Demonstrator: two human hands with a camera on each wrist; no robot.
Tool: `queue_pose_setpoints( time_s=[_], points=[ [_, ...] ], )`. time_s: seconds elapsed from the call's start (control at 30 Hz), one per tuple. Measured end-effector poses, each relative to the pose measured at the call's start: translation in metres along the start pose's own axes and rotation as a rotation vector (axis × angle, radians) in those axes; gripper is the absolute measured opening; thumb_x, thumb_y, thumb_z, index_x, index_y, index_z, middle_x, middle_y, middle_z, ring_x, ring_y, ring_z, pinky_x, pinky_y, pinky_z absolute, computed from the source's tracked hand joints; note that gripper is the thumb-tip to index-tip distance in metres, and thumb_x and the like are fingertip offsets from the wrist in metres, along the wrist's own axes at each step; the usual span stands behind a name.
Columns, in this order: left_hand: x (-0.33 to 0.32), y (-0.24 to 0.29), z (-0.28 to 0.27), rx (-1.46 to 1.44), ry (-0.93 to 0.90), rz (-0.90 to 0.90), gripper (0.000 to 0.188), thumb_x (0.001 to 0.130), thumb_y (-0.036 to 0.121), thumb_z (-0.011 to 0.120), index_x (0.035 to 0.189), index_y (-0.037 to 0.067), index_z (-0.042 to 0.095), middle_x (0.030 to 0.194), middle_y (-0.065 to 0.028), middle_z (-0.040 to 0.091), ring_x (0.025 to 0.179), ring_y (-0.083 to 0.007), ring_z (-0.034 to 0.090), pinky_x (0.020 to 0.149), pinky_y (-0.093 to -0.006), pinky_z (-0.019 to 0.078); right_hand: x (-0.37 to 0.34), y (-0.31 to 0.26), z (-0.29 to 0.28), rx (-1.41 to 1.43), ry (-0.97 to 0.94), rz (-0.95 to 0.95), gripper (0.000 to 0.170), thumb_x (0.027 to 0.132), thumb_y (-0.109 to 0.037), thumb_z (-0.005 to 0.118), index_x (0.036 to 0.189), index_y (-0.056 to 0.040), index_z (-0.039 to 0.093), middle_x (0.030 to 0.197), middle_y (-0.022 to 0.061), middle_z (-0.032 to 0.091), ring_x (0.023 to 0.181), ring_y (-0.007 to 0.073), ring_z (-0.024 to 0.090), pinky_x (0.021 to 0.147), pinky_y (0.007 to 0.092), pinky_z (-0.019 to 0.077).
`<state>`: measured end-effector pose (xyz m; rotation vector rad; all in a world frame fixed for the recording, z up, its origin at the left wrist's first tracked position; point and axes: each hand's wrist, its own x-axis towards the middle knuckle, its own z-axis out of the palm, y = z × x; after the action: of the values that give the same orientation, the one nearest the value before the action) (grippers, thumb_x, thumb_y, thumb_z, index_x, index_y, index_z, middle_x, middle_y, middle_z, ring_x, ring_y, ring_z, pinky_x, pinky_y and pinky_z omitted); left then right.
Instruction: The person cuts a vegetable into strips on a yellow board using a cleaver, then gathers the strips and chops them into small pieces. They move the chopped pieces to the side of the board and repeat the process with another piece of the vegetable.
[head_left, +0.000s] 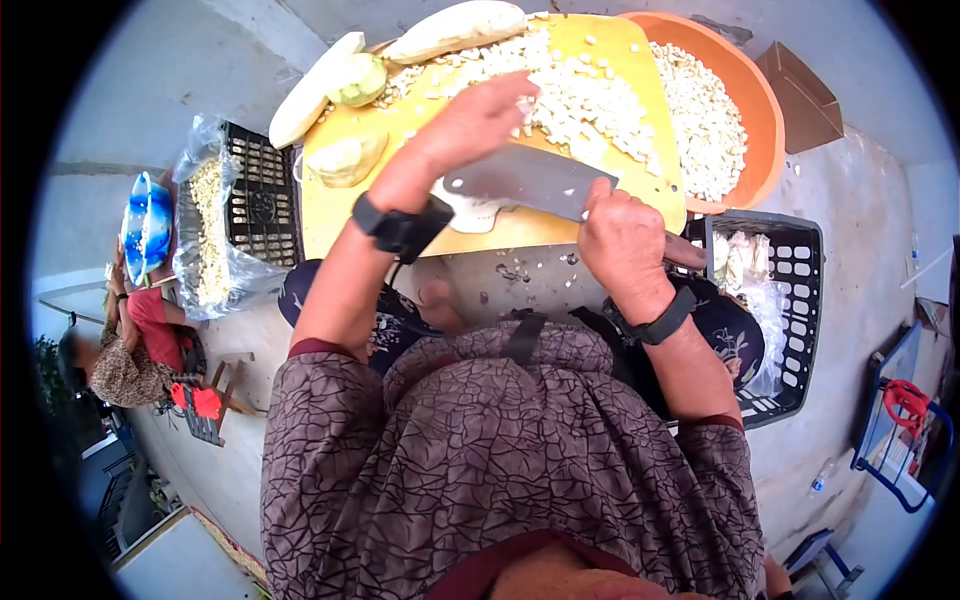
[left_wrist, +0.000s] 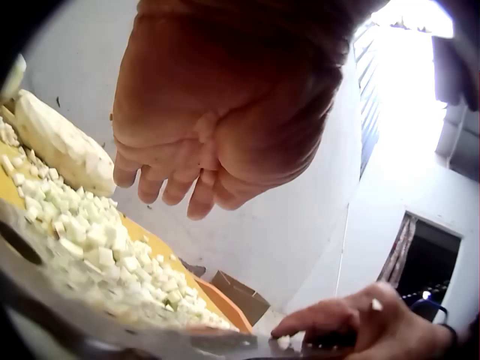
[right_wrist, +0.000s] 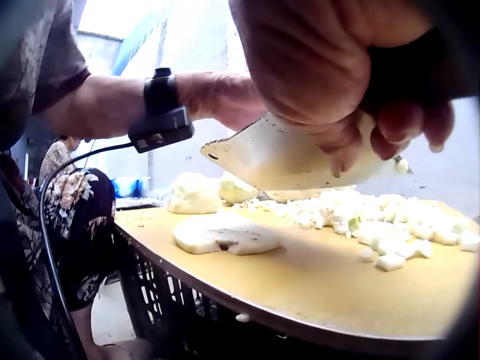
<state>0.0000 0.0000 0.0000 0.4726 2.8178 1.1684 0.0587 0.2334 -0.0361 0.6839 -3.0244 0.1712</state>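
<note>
My right hand (head_left: 622, 235) grips the handle of a broad cleaver (head_left: 520, 180), its blade pointing left across the near side of a yellow cutting board (head_left: 330, 220). Fingers extended and palm bare, my left hand (head_left: 480, 120) hovers over the board just beyond the blade; small pale bits cling to the palm in the left wrist view. A thick white slice (right_wrist: 217, 234) lies flat on the board below the cleaver. Beyond it spreads a heap of white diced pieces (head_left: 590, 100). A peeled chunk (head_left: 347, 160) sits at the board's left side.
Long peeled pale vegetables (head_left: 455, 30) lie along the board's far edge. An orange basin (head_left: 768, 130) of diced pieces stands right, above a black crate (head_left: 805, 330). At left are another black crate (head_left: 262, 205), a plastic bag of pieces (head_left: 210, 240) and a seated person (head_left: 135, 365).
</note>
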Motion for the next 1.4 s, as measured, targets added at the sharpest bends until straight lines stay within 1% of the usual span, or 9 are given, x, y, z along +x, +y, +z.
queue_pose_setpoints(
  time_s=[0.17, 0.37, 0.47, 0.53, 0.7, 0.83, 0.93, 1.23, 1.4],
  points=[
    [-0.051, -0.012, -0.032, 0.136, 0.218, 0.060, 0.031, 0.097, 0.023, 0.059, 0.123, 0.007, 0.065, 0.135, -0.0179, 0.059, 0.128, -0.0318, 0.055, 0.109, -0.0384, 0.0412, -0.002, 0.012, -0.011, 0.264, -0.064, 0.088, 0.015, 0.080, -0.014, 0.065, 0.082, 0.0007, 0.070, 0.068, 0.0191, 0.065, 0.066, 0.0384, 0.067, 0.066, 0.0458, 0.0547],
    [-0.118, -0.036, 0.007, 0.191, 0.025, -0.070, 0.044, 0.089, 0.027, 0.068, 0.130, 0.011, 0.061, 0.144, -0.0196, 0.051, 0.134, -0.0373, 0.047, 0.111, -0.0422, 0.0391, 0.012, 0.009, -0.020, 0.584, -0.402, 0.266, 0.035, 0.084, -0.028, 0.070, 0.081, 0.0061, 0.069, 0.075, 0.0275, 0.065, 0.071, 0.0398, 0.065, 0.071, 0.0452, 0.0522],
    [-0.127, -0.036, 0.025, 0.334, -0.040, -0.050, 0.061, 0.082, 0.032, 0.074, 0.137, 0.014, 0.056, 0.151, -0.0207, 0.040, 0.140, -0.0407, 0.036, 0.115, -0.0483, 0.0306, 0.020, 0.008, -0.017, 0.644, -0.538, 0.338, 0.038, 0.086, -0.029, 0.068, 0.081, 0.0086, 0.068, 0.073, 0.0272, 0.065, 0.070, 0.0380, 0.066, 0.071, 0.0436, 0.0519],
    [-0.124, -0.037, 0.033, 0.383, -0.076, -0.054, 0.072, 0.077, 0.035, 0.077, 0.141, 0.016, 0.052, 0.157, -0.0198, 0.031, 0.144, -0.0413, 0.028, 0.116, -0.0531, 0.0256, 0.025, 0.013, -0.007, 0.588, -0.520, 0.312, 0.039, 0.086, -0.030, 0.068, 0.082, 0.0089, 0.069, 0.074, 0.0273, 0.065, 0.072, 0.0383, 0.067, 0.072, 0.0433, 0.0522],
    [-0.112, -0.051, 0.053, 0.412, -0.074, -0.005, 0.077, 0.074, 0.039, 0.078, 0.142, 0.017, 0.050, 0.156, -0.0180, 0.032, 0.146, -0.0399, 0.024, 0.117, -0.0561, 0.0237, 0.033, 0.019, 0.005, 0.481, -0.369, 0.375, 0.037, 0.086, -0.031, 0.068, 0.084, 0.0062, 0.071, 0.076, 0.0268, 0.066, 0.077, 0.0401, 0.067, 0.074, 0.0444, 0.0518],
    [-0.107, -0.051, 0.053, 0.411, -0.176, 0.117, 0.079, 0.072, 0.043, 0.078, 0.142, 0.017, 0.050, 0.155, -0.0150, 0.034, 0.147, -0.0376, 0.023, 0.118, -0.0581, 0.0212, 0.039, 0.014, -0.011, 0.400, -0.415, 0.421, 0.036, 0.087, -0.030, 0.067, 0.085, 0.0060, 0.070, 0.076, 0.0271, 0.066, 0.078, 0.0409, 0.067, 0.075, 0.0453, 0.0510],
    [-0.110, -0.055, 0.056, 0.376, -0.110, 0.157, 0.077, 0.072, 0.043, 0.076, 0.140, 0.015, 0.052, 0.153, -0.0141, 0.037, 0.146, -0.0369, 0.025, 0.119, -0.0567, 0.0197, 0.033, 0.011, -0.008, 0.386, -0.359, 0.342, 0.036, 0.088, -0.029, 0.066, 0.083, 0.0069, 0.069, 0.074, 0.0270, 0.066, 0.074, 0.0403, 0.066, 0.073, 0.0454, 0.0509],
    [-0.116, -0.058, 0.053, 0.321, 0.015, 0.218, 0.048, 0.082, 0.029, 0.069, 0.125, 0.009, 0.061, 0.132, -0.0126, 0.056, 0.126, -0.0321, 0.049, 0.108, -0.0489, 0.0346, 0.029, -0.002, -0.013, 0.326, -0.420, 0.278, 0.035, 0.090, -0.030, 0.064, 0.088, 0.0048, 0.071, 0.072, 0.0274, 0.064, 0.073, 0.0421, 0.065, 0.071, 0.0461, 0.0515],
    [-0.119, -0.059, 0.066, 0.281, 0.102, 0.193, 0.042, 0.082, 0.020, 0.068, 0.122, 0.009, 0.062, 0.129, -0.0113, 0.057, 0.124, -0.0293, 0.050, 0.107, -0.0472, 0.0356, 0.029, 0.002, -0.007, 0.310, -0.380, 0.265, 0.037, 0.091, -0.032, 0.063, 0.093, 0.0043, 0.071, 0.074, 0.0266, 0.065, 0.074, 0.0422, 0.065, 0.072, 0.0461, 0.0515]
  ],
)
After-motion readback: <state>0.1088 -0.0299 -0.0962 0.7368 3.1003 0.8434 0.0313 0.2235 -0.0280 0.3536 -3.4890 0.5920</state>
